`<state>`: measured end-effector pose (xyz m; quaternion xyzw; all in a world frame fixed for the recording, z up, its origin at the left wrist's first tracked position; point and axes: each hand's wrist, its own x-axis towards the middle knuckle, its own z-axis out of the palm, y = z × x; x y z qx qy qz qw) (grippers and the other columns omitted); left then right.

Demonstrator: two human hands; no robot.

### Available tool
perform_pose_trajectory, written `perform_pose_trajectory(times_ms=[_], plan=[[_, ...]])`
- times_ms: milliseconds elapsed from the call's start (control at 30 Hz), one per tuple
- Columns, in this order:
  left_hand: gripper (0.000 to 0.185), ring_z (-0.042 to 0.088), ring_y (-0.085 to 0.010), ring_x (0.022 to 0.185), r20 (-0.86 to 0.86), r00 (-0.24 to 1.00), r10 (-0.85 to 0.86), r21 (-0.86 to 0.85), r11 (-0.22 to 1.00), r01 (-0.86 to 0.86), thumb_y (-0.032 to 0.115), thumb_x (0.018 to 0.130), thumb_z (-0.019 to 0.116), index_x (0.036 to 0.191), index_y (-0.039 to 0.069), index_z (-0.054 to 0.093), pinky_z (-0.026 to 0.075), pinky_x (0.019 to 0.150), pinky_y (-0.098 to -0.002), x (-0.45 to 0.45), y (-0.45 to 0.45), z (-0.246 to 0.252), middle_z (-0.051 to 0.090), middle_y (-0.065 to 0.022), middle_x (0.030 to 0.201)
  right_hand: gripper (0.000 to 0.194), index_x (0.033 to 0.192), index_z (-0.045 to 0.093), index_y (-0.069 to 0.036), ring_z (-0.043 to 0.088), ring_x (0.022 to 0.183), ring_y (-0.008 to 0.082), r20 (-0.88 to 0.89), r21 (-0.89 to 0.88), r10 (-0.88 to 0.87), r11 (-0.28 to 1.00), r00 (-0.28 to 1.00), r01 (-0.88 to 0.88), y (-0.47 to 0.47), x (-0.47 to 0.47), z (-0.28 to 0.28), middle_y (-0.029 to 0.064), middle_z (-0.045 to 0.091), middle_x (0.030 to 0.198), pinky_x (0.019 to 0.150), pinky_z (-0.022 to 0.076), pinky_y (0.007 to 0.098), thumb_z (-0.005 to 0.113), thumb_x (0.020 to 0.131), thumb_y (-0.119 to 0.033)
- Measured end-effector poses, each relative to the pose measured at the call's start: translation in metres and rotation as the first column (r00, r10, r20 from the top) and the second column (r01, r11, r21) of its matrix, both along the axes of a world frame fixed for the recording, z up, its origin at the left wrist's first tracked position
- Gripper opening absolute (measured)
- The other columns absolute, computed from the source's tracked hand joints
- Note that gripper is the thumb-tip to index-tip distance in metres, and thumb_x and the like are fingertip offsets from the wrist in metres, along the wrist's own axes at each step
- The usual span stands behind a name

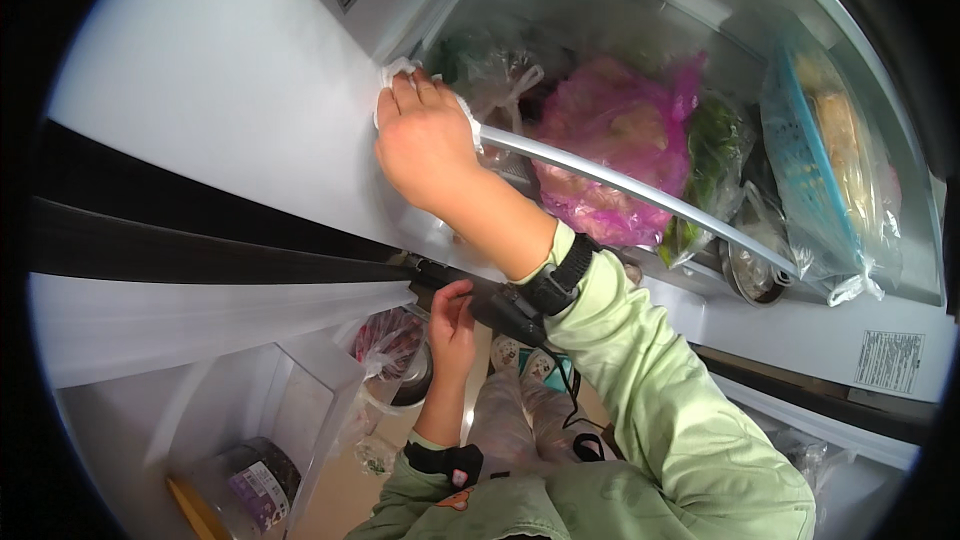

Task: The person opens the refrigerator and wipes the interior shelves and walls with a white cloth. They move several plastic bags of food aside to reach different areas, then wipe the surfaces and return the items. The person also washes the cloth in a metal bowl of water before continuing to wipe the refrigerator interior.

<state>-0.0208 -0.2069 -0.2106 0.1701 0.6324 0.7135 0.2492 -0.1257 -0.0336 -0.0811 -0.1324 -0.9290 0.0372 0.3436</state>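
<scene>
Inside an open refrigerator, my right hand (424, 131) presses a white cloth or paper wipe (471, 122) against the inner side wall, at the left end of a shelf's pale front trim (637, 191). My left hand (452, 322) is lower, by the dark edge of the refrigerator door, fingers slightly curled and apart, holding nothing visible. Behind the trim lie a pink plastic bag (607, 142) with pale contents, a clear bag of green vegetables (709, 172), and a clear bag around a blue basket (817, 157). Under my right palm the wipe is mostly hidden.
A door bin (307, 390) at the lower left holds a lidded jar (262, 480). Near my left hand are a clear bag with red contents (390, 341) and a round dark-rimmed vessel (416, 382). A metal lid or bowl (752, 277) rests by the shelf's right end. A black cable (574, 390) hangs from my right wrist strap.
</scene>
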Motion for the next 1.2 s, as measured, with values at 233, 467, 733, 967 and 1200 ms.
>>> perform_pose_trajectory(times_ms=[233, 467, 733, 967, 1200], plan=[[0.024, 0.057, -0.0119, 0.088, 0.115, 0.992, -0.050, -0.014, 0.999, 0.052, 0.011, 0.091, 0.051, 0.113, 0.001, 0.049, 0.043, 0.078, -0.0228, 0.003, 0.022, 0.007, 0.058, -0.0063, 0.099, 0.035, 0.110, 0.056, -0.005, 0.053, 0.110, 0.0244, 0.026, -0.015, -0.030, 0.999, 0.999, 0.031, 0.019, 0.052, -0.004, 0.0095, 0.057, 0.118, 0.097, 0.0313, 0.0553, 0.054, 0.075, -0.010], [0.024, 0.058, -0.0117, 0.089, 0.063, 0.984, -0.167, -0.024, 0.985, 0.169, 0.012, 0.090, 0.051, 0.112, 0.001, 0.050, 0.043, 0.075, -0.0232, 0.021, 0.047, 0.015, 0.056, -0.0068, 0.109, 0.046, 0.120, 0.052, -0.011, 0.052, 0.112, 0.0254, 0.281, -0.005, -0.424, 0.896, 0.861, 0.444, 0.062, 0.254, 0.011, 0.0104, 0.056, 0.119, 0.098, 0.0299, 0.0556, 0.055, 0.074, -0.004], [0.026, 0.058, -0.0134, 0.092, 0.126, 0.970, -0.206, -0.039, 0.976, 0.212, 0.004, 0.090, 0.050, 0.116, -0.002, 0.047, 0.044, 0.083, -0.0257, 0.028, 0.049, 0.019, 0.056, -0.0076, 0.106, 0.036, 0.109, 0.058, -0.003, 0.053, 0.107, 0.0341, 0.083, 0.042, -0.657, 0.753, 0.749, 0.656, 0.074, 0.347, 0.005, 0.0185, 0.058, 0.111, 0.091, 0.0414, 0.0441, 0.050, 0.074, 0.004], [0.026, 0.059, -0.0155, 0.091, 0.138, 0.987, -0.083, -0.023, 0.996, 0.087, 0.005, 0.090, 0.051, 0.115, -0.001, 0.048, 0.045, 0.081, -0.0262, 0.023, 0.025, -0.002, 0.055, -0.0084, 0.108, 0.035, 0.101, 0.060, -0.001, 0.059, 0.094, 0.0337, -0.137, -0.083, -0.155, 0.986, 0.978, 0.145, 0.059, 0.192, -0.003, 0.0177, 0.062, 0.101, 0.082, 0.0479, 0.0402, 0.054, 0.067, 0.003], [0.024, 0.059, -0.0122, 0.086, 0.132, 0.987, -0.090, -0.092, 0.990, 0.102, 0.008, 0.090, 0.052, 0.113, 0.000, 0.049, 0.044, 0.073, -0.0223, 0.035, 0.008, -0.010, 0.056, -0.0074, 0.106, 0.037, 0.105, 0.062, -0.005, 0.059, 0.097, 0.0327, 0.040, -0.121, -0.292, 0.948, 0.956, 0.295, 0.074, 0.256, 0.014, 0.0168, 0.062, 0.104, 0.086, 0.0470, 0.0392, 0.053, 0.069, 0.002]])
